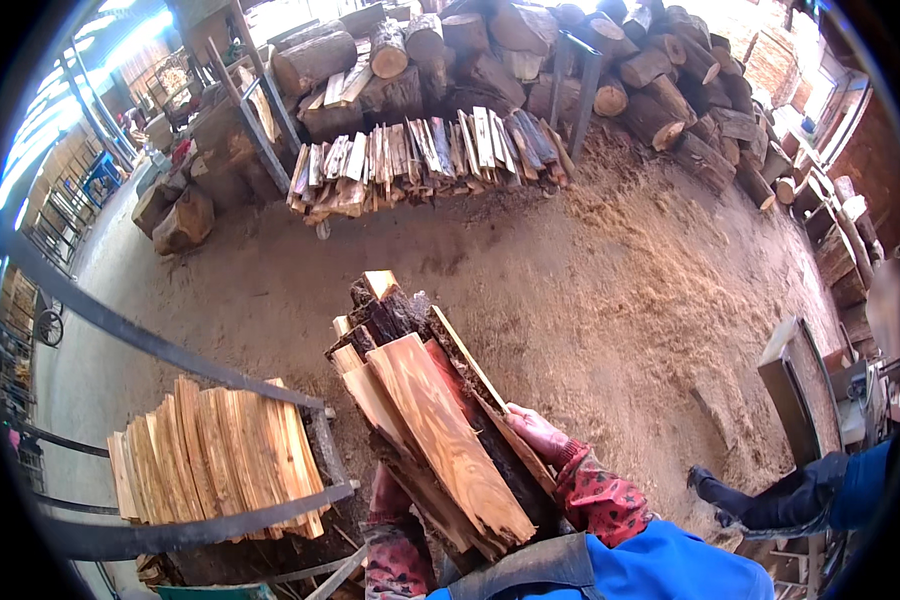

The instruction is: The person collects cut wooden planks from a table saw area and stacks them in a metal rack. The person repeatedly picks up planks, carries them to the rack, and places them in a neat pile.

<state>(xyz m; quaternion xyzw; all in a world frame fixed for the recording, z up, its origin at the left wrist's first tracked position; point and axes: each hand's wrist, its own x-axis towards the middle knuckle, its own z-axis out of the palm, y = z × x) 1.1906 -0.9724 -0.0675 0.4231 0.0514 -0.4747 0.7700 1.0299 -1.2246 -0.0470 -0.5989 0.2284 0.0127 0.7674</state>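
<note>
An armful of split firewood (448,432) rests lengthwise between my forearms, close against my front. A broad, pale board-like piece with wavy grain lies on top, with dark bark-covered pieces beneath and beside it. My right hand (537,433) is closed along the right side of the load, its thumb by a thin pale slat. On the other side, my left hand (389,493) supports the load from below; its fingers are mostly hidden by the wood. Left of me, a row of split slats (215,455) is stacked in a metal-barred rack (200,525).
A second rack of split wood (420,160) stands ahead. Behind it rise piled round logs (490,55), continuing along the right. Sawdust covers the floor (650,300). At lower right, another person's dark-trousered leg (770,497) shows near a metal box-like machine (802,390).
</note>
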